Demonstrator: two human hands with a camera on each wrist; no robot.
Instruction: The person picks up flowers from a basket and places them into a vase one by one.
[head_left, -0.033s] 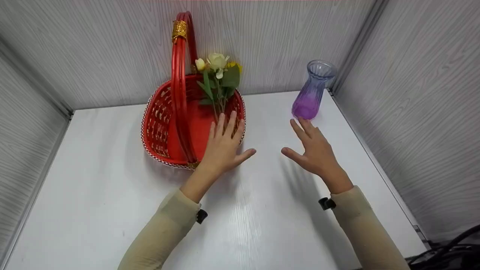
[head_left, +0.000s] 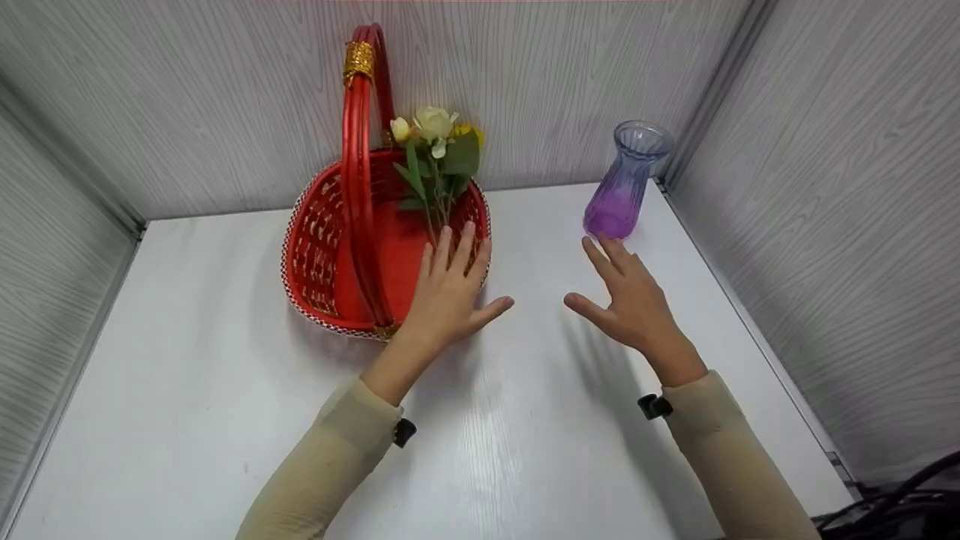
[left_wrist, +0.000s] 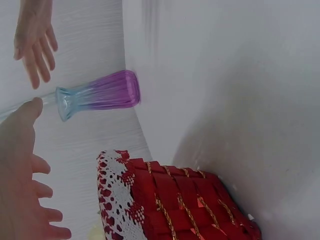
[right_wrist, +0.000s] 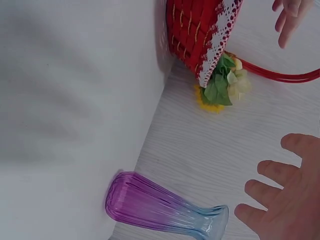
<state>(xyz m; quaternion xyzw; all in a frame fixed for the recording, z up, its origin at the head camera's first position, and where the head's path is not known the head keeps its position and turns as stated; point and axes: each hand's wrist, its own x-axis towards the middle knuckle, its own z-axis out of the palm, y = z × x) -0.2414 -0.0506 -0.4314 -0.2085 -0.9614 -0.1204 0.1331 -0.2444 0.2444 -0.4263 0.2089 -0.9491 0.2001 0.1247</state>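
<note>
A red woven basket (head_left: 311,247) with a tall arched handle (head_left: 358,172) stands at the back left of the table, edged with red and white lace (left_wrist: 117,200). Inside it lean flowers (head_left: 436,124), cream and yellow with green leaves, their heads over the rim. Above the basket's near right side, my left hand (head_left: 442,300) hovers with spread, straight fingers and holds nothing. A ribbed glass vase (head_left: 621,187), purple below and blue above, stands upright at the back right. My right hand (head_left: 636,304) is held in the air in front of the vase, fingers extended, apart from it.
The white table (head_left: 187,390) is enclosed by grey wood-grain panels (head_left: 540,82) at the back and on both sides. Dark cables (head_left: 900,499) lie beyond the table's right edge, at the lower right.
</note>
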